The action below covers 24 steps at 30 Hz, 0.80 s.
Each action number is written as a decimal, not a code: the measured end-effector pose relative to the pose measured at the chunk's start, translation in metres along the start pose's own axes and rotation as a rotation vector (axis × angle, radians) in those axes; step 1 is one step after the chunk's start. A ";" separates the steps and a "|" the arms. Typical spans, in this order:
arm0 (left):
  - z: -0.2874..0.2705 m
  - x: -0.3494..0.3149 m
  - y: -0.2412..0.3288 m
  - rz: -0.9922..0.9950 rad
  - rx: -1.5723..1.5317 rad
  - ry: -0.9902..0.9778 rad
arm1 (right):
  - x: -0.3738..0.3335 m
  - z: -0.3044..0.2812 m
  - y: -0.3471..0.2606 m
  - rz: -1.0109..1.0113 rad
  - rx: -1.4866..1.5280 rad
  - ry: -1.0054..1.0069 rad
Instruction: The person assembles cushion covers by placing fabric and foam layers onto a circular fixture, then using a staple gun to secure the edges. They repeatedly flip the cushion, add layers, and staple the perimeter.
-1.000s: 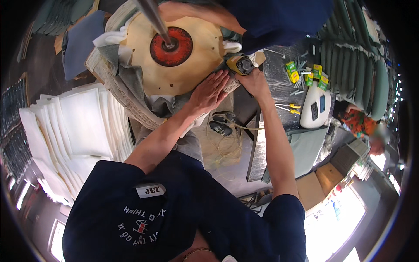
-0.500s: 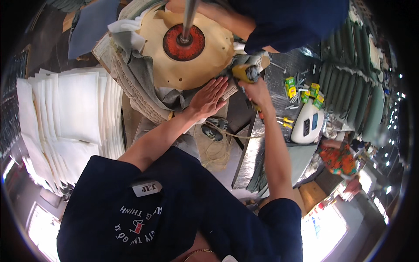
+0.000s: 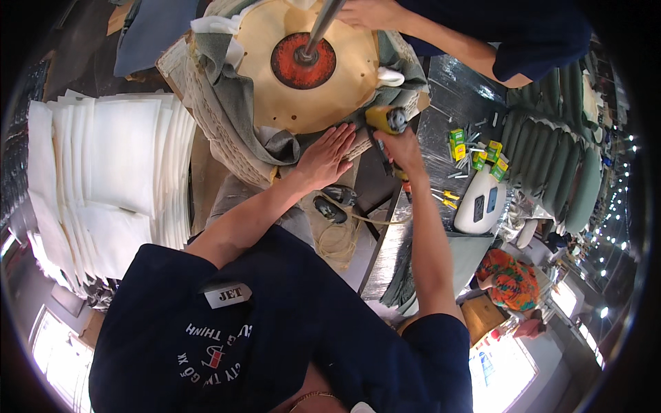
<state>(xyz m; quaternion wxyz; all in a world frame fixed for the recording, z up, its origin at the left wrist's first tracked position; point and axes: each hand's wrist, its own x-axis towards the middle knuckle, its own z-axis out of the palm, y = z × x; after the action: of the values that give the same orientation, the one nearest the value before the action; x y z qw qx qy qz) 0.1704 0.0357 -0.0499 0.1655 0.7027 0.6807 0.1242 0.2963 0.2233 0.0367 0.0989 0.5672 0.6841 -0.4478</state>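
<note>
A round tan board (image 3: 310, 113) lies with grey fabric (image 3: 237, 93) and cream padding (image 3: 206, 131) bunched around its edge. A metal rod (image 3: 325, 24) meets a red disc (image 3: 303, 63) on the board. My left hand (image 3: 326, 158) rests flat, fingers stretched, on the fabric at the near edge. My right hand (image 3: 403, 150) is wrapped round a yellow staple gun (image 3: 385, 119), just right of my left fingertips. Whether its nose touches the fabric is hidden. Across from me, a co-worker's hand (image 3: 368, 12) lies at the board's far side.
On the dark table (image 3: 451, 76) at right are green-yellow boxes (image 3: 457, 146), loose staple strips, yellow-handled tools (image 3: 449, 199) and a white rounded panel (image 3: 480, 203). White sheets (image 3: 124, 162) are stacked left, dark green cushions (image 3: 544, 148) right. A hose (image 3: 379, 220) hangs below. Another person (image 3: 511, 279) is farther right.
The view has shifted, so the board appears farther right. The co-worker's arm and body have moved right, uncovering the board's right edge. My left hand stays flat; my right still grips the staple gun.
</note>
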 end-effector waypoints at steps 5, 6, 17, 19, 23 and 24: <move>0.000 -0.006 0.002 0.017 0.038 0.023 | 0.003 0.009 -0.008 0.027 -0.047 0.046; 0.001 -0.008 0.000 0.016 0.013 0.028 | 0.000 0.009 -0.004 0.024 -0.031 0.022; 0.002 -0.039 -0.001 -0.020 -0.042 0.072 | -0.017 0.035 0.016 -0.014 -0.003 0.018; -0.001 -0.039 -0.003 -0.023 -0.017 0.073 | -0.007 0.048 0.015 -0.077 -0.101 0.157; 0.000 -0.040 0.000 -0.043 -0.015 0.048 | -0.024 0.041 0.003 0.025 -0.043 -0.001; 0.000 -0.037 0.000 -0.061 -0.036 0.057 | -0.030 0.034 -0.008 0.056 0.019 -0.091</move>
<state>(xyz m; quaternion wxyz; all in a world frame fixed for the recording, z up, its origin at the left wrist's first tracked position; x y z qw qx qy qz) 0.1693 -0.0008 -0.0483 0.1622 0.6747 0.7039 0.1515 0.2872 0.1780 0.0400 0.1370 0.5659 0.6587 -0.4766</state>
